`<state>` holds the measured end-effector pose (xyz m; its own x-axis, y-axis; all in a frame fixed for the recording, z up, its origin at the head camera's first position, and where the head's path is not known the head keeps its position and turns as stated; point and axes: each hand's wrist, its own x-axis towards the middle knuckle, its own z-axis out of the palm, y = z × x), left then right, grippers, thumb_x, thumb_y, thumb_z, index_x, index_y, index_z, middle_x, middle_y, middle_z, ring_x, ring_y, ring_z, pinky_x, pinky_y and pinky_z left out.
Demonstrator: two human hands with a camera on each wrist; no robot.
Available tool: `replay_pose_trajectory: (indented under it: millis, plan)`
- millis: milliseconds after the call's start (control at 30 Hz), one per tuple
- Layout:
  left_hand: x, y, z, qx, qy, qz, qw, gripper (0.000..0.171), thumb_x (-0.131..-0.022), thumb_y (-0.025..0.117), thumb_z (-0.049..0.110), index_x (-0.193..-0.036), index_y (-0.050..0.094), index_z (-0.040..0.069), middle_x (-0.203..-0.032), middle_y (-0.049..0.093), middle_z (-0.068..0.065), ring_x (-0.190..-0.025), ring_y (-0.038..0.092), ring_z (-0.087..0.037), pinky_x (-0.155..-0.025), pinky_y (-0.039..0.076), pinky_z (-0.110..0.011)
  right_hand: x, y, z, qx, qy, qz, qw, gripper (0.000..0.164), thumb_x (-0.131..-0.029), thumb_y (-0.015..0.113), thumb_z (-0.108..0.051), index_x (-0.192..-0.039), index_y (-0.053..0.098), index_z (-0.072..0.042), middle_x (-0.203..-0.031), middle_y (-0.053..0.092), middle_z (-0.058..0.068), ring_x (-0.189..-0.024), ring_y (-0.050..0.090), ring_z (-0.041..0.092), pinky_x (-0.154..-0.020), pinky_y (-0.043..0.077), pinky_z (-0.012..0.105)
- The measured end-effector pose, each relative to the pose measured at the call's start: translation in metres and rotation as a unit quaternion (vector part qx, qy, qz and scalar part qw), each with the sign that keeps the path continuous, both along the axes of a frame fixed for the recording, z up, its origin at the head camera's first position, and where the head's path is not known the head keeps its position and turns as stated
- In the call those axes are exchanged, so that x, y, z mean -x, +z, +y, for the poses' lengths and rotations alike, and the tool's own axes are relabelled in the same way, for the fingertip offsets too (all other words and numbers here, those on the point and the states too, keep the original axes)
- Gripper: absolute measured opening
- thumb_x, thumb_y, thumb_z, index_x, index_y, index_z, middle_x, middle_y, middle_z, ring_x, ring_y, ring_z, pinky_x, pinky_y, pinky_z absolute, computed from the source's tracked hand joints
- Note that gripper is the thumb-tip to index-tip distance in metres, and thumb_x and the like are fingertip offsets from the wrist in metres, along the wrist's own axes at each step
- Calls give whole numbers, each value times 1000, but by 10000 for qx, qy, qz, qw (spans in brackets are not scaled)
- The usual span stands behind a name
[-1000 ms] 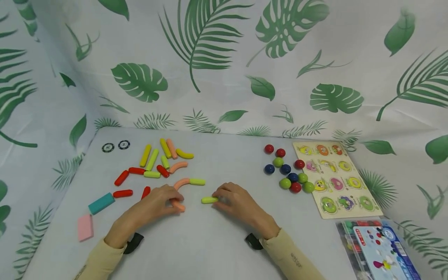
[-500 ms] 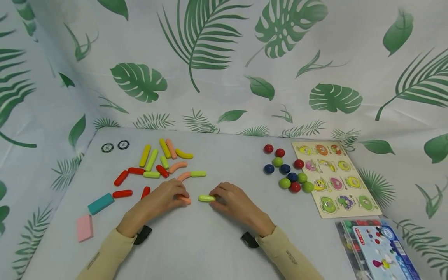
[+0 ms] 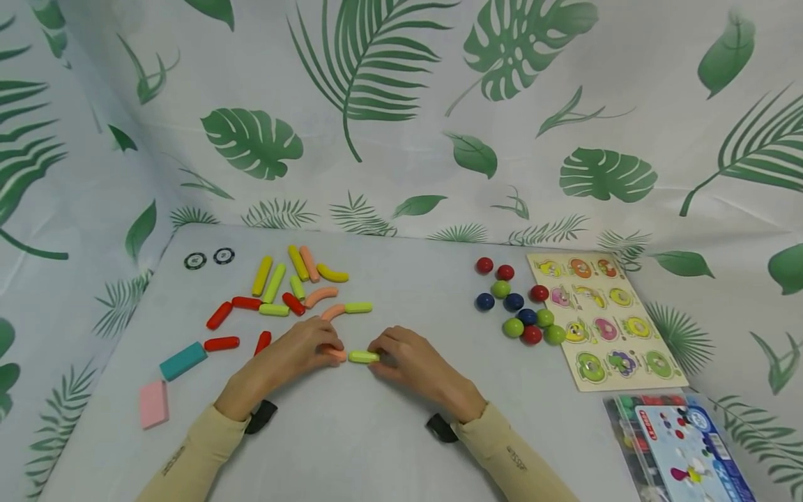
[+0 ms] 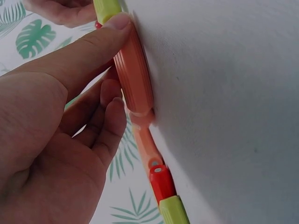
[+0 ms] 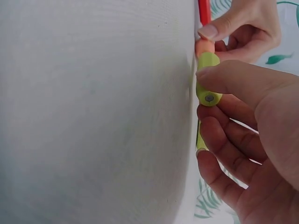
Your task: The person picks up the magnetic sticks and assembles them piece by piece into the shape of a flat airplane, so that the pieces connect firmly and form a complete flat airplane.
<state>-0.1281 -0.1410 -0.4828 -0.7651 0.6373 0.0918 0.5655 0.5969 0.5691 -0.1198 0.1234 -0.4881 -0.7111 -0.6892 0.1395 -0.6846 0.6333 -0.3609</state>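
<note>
Coming closer than earlier, left hand (image 3: 295, 352) is pinching a curved orange rod (image 4: 135, 79), right hand (image 3: 415, 360) a lime rod (image 3: 360, 357) at its three o'clock, seemingly aligning ends.

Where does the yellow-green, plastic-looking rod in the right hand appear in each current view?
Head: the rod is below and slightly left of centre, pinched by the right hand.
Left wrist: the rod is upper left, cut by the top edge.
Right wrist: the rod is upper right.
Shared landmark: the orange, plastic-looking bar in the left hand.
</note>
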Motion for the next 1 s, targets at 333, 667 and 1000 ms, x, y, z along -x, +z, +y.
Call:
replay_pose_trajectory:
  millis: [333,667,1000]
  plan:
    - [-1,-2,-1,-163,-70,182,9997,18,-82,84,21,-98,79,14,-96,68,5,-94,60,-11,-87,54,-31,0,4,3,113,-285,-365,9989,20,-94,73,-23,-112,70,-14,-105,69,-6,-97,62,7,-88,54,29]
    - [-2,-1,-1,-59,19,128,9999,21,-82,84,24,-100,80,15,-99,69,5,-96,60,-11,-88,55,-28,5,9,11,1135,-421,-579,9910,25,-90,77,-16,-113,66,-16,-105,64,-6,-96,59,7,-84,57,32]
    - [-1,-3,0,-220,121,59,9997,20,-81,86,22,-98,79,15,-94,71,6,-94,61,-9,-84,56,-26,7,12,3,574,-278,-1089,9920,25,-92,76,-17,-116,69,-15,-108,68,-8,-99,61,8,-89,53,28]
